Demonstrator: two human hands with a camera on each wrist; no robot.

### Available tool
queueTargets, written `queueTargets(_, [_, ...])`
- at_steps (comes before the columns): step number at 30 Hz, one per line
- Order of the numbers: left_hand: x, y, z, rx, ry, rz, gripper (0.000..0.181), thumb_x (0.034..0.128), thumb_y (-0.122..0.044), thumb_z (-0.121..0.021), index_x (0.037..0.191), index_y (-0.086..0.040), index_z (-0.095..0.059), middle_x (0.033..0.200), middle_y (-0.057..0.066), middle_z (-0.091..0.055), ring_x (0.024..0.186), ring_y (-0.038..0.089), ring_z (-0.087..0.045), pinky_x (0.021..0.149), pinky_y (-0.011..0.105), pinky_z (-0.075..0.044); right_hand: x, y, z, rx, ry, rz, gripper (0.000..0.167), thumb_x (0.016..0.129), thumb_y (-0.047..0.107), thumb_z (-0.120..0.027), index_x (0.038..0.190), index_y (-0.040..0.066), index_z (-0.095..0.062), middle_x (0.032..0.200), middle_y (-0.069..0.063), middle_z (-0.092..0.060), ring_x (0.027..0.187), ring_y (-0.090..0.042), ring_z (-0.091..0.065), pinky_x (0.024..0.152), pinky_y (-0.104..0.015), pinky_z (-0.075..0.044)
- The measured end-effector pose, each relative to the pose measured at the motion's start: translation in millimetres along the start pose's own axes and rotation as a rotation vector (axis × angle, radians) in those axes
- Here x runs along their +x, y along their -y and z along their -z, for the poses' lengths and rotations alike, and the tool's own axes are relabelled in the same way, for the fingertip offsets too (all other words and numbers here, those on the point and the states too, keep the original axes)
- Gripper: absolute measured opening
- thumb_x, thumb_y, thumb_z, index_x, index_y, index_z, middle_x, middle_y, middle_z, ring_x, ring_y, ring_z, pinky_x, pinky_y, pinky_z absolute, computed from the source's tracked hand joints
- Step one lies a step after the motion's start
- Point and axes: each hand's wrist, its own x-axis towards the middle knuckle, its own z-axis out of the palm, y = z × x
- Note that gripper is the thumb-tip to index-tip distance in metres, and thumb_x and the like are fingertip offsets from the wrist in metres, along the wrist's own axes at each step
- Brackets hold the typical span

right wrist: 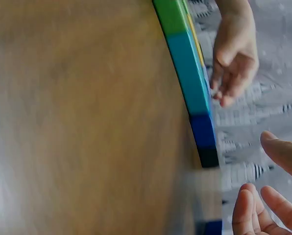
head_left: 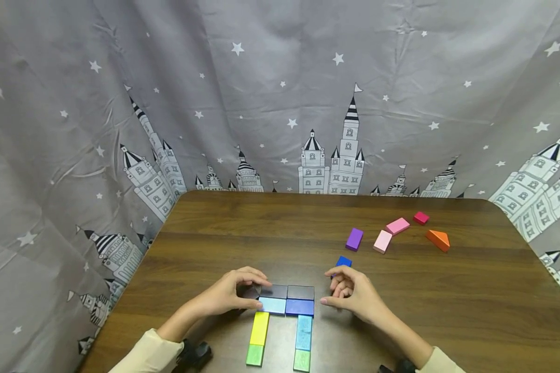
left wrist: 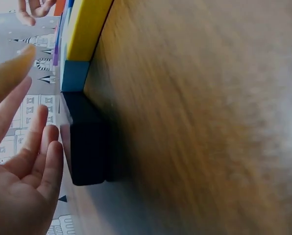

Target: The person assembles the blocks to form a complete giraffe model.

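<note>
Head view showed the left hand (head_left: 231,292), thumb and fingers parted and gripping nothing, at the left end of a row of glossy black rectangular blocks (head_left: 301,292) on the brown wood-grained table (head_left: 214,228). Nearer lay light-blue (head_left: 273,305) and dark-blue rectangular blocks (head_left: 299,307), end to end. The right hand (head_left: 354,295), loosely curved, holding nothing, hung near a bright-blue rectangular block (head_left: 344,261).

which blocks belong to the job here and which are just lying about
Likely in the job, laid edge to edge:
- black blocks
- light-blue block
- dark-blue block
- yellow block
- teal block
- two green blocks

Lying apart, perhaps spare:
- small blue block
- purple block
- two pink blocks
- red block
- orange triangular block
</note>
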Motion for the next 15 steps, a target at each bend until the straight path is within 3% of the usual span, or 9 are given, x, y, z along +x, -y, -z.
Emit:
queueTargets(8, [9.4,4.5,1.5,-0.02,0.054,0.001,0.035,0.083,-0.017,-0.083,0.116,-0.008,-0.074,0.123,0.011,-0.063,0.116,0.019,-0.055,0.099,0.032,-0.045,5.1,1,28,-0.074,-0.203,-0.103,0.047,0.07,-0.004,-0.088,0.108,-0.012,-0.063,0.082,-0.016,-0.06,0.069,-0.014,-0.058,0.058,-0.018,-0.049])
queueTargets(15, [10.5,7.7,0.9,-0.036,0.095,0.031,0.035,0.0837,-0.019,-0.082,0.116,-0.007,-0.073,0.122,0.007,-0.064,0.115,0.022,-0.056,0.101,0.032,-0.044,9.0,-8,41,-0.241,-0.28,-0.224,0.055,0.067,0.007,-0.093,0.114,-0.006,-0.066,0.096,-0.016,-0.062,0.08,-0.023,-0.059,0.065,-0.02,-0.051])
